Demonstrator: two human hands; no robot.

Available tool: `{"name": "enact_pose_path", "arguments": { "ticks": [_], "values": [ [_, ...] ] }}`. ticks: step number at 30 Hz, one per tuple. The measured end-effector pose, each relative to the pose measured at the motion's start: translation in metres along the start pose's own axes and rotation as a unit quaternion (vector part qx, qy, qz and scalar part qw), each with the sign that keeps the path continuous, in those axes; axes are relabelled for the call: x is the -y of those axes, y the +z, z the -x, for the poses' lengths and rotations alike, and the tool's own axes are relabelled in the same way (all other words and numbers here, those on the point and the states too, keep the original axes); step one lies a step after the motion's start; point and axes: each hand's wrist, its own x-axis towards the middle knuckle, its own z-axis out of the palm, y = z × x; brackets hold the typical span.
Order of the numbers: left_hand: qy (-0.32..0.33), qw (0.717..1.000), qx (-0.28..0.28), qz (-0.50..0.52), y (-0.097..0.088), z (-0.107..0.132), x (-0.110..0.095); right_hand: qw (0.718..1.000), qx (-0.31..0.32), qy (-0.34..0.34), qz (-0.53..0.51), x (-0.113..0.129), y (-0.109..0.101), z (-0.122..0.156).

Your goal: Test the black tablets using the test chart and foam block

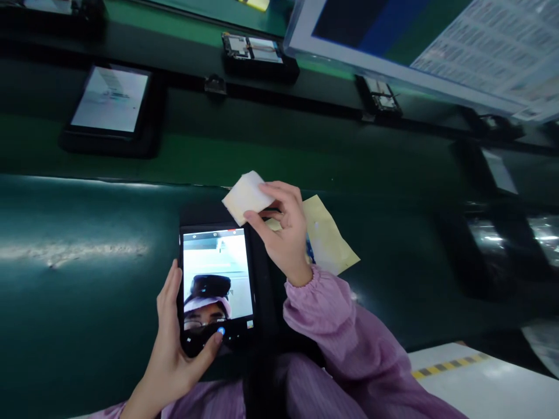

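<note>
A tablet (218, 256) lies in front of me on a dark base, its lit screen showing a camera picture of a person in a cap. My left hand (179, 343) holds the tablet's left side, with the thumb on the lower bezel near a round blue button. Above the tablet's top right corner, my right hand (283, 227) pinches a white block (248, 196) that looks like foam or a folded wipe. Behind the right wrist lies a pale yellow sheet (329, 238), partly covered by that hand.
Another lit tablet (111, 100) rests on a black holder at the back left. Opened devices (262, 51) with bare inner parts sit along the dark rail behind. A large panel with printed sheets (489, 52) hangs at the upper right. A white surface with striped tape (449, 366) is at lower right.
</note>
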Motion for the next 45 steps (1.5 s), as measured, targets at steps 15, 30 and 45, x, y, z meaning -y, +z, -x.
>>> {"name": "enact_pose_path", "arguments": {
  "ticks": [15,30,45],
  "values": [
    [0.022,1.000,-0.010,-0.017,-0.001,-0.006,-0.006,0.984,0.027,-0.147,0.102,-0.001,-0.005,-0.004],
    [0.026,1.000,-0.010,-0.008,-0.001,-0.003,-0.002,0.966,0.077,-0.222,0.103,-0.008,-0.015,-0.007],
    [0.024,0.999,-0.005,-0.024,-0.004,-0.007,-0.006,0.965,0.060,-0.229,0.117,-0.015,-0.014,-0.006]
  ]
}}
